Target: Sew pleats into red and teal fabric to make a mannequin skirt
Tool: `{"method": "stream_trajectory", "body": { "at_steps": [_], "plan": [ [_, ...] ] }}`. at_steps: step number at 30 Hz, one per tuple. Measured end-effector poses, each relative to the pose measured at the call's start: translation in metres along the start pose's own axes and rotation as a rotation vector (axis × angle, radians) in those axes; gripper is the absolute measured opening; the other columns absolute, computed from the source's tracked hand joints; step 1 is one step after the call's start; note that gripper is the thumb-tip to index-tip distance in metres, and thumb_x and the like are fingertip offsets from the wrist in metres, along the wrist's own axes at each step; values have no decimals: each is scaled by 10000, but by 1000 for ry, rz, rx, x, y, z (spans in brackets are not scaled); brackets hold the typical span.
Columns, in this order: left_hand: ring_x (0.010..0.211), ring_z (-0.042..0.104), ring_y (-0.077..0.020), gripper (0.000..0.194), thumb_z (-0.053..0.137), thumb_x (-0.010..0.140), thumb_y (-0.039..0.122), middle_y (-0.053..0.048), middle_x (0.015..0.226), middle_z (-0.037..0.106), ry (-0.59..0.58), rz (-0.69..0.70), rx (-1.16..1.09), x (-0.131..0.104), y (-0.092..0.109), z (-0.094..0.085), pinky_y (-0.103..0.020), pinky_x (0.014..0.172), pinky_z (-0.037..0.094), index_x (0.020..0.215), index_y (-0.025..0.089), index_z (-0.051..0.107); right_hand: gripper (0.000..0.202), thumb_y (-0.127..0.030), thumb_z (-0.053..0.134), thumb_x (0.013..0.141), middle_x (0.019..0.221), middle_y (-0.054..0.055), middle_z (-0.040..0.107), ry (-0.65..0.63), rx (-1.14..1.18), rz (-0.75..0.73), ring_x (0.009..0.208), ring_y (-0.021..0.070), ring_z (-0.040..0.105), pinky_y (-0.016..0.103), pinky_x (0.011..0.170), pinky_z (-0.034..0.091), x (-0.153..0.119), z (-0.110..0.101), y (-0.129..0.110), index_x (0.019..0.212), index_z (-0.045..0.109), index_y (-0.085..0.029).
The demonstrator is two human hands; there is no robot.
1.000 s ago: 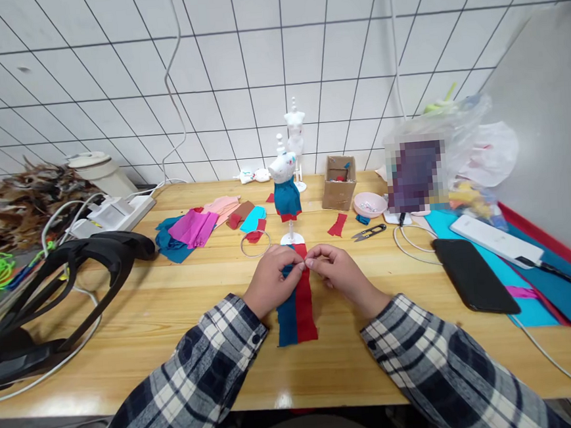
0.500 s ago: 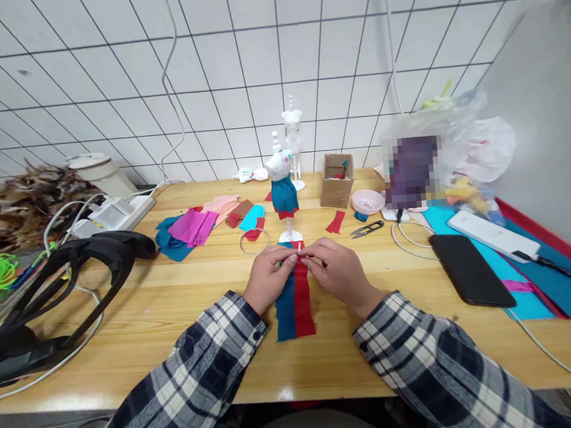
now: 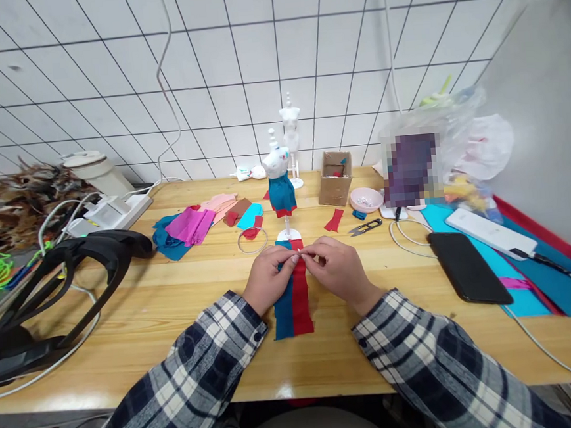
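Observation:
My left hand [image 3: 269, 278] and my right hand [image 3: 342, 269] meet at their fingertips over a two-coloured strip of cloth [image 3: 293, 309], blue on the left and red on the right. Both are closed in a pinch. A tiny white bit [image 3: 299, 252] shows between the fingertips; its kind is too small to tell. The cloth lies flat on the table, its middle partly covered by my left hand. Just beyond its far end stands a small dress form [image 3: 280, 181] in a blue skirt with a red hem.
Thread snips [image 3: 366, 227], a red scrap [image 3: 334, 220], a pink bowl [image 3: 366, 200] and a cardboard box [image 3: 335, 180] are at the back right. A metal hoop [image 3: 252, 240] and cloth scraps [image 3: 192, 224] lie left. A black phone [image 3: 469, 267] and a black headset [image 3: 74, 296] flank my arms.
The white bit at my fingertips shows less than before. My hands stay pinched in nearly the same place, and the whole view has shifted slightly.

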State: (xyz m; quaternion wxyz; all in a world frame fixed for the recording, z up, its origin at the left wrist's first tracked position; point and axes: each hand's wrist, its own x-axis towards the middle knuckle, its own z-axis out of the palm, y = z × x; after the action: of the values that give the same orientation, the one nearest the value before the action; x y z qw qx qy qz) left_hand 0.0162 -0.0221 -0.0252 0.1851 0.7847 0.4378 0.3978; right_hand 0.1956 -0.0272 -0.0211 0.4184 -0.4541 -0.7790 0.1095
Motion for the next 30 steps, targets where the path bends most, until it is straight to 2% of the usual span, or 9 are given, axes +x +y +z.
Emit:
{"method": "stream_trajectory", "body": {
  "at_steps": [5,9,12,15,18,21,26,30],
  "plan": [
    [815,613,-182,212,528,941,260,-48,868,724,-10,75,80,0,0,1,-327,772,450,893,188,722,104,-207,638,805,741,36,692,66,109,128,618,134,598,250,596,462,3,4,0,803,737,-176],
    [816,604,-180,202,532,943,259,-42,865,723,7,90,88,0,2,0,-325,766,441,891,193,716,129,-243,626,786,727,40,688,64,215,220,591,132,571,251,568,443,4,5,-1,760,734,-176],
    [837,599,-182,186,534,939,252,-38,880,718,22,93,76,-1,4,-1,-328,777,439,905,205,711,177,-311,631,768,644,26,655,21,367,410,530,122,526,244,505,402,6,5,-4,738,727,-165],
    [860,597,-186,140,565,919,260,-41,890,705,40,87,45,-1,6,-2,-334,800,444,921,200,692,246,-392,646,747,499,-22,555,-30,586,615,441,105,449,230,436,337,6,7,-8,751,715,-157],
    [843,589,-187,118,590,901,276,-41,854,685,68,70,43,0,7,-1,-332,791,446,874,189,665,294,-440,669,721,450,-47,503,-58,775,724,415,95,421,220,419,319,6,9,-12,757,703,-151],
    [811,581,-185,142,580,901,280,-36,798,658,86,34,66,1,5,-1,-323,765,445,814,186,642,332,-457,691,704,441,-48,506,-74,815,741,412,98,430,218,414,321,5,10,-14,806,720,-143],
    [704,552,-166,164,586,875,280,-7,671,587,107,-24,61,1,6,-3,-299,695,434,752,183,633,313,-415,657,761,474,-29,557,-92,710,667,416,112,475,229,424,360,2,13,-13,889,751,-145],
    [669,555,-154,151,596,825,266,-3,652,601,129,-106,6,1,7,-4,-282,668,444,711,182,647,226,-328,632,819,645,15,667,-61,500,458,506,120,532,245,514,432,0,13,-14,913,770,-176]
  ]
}}
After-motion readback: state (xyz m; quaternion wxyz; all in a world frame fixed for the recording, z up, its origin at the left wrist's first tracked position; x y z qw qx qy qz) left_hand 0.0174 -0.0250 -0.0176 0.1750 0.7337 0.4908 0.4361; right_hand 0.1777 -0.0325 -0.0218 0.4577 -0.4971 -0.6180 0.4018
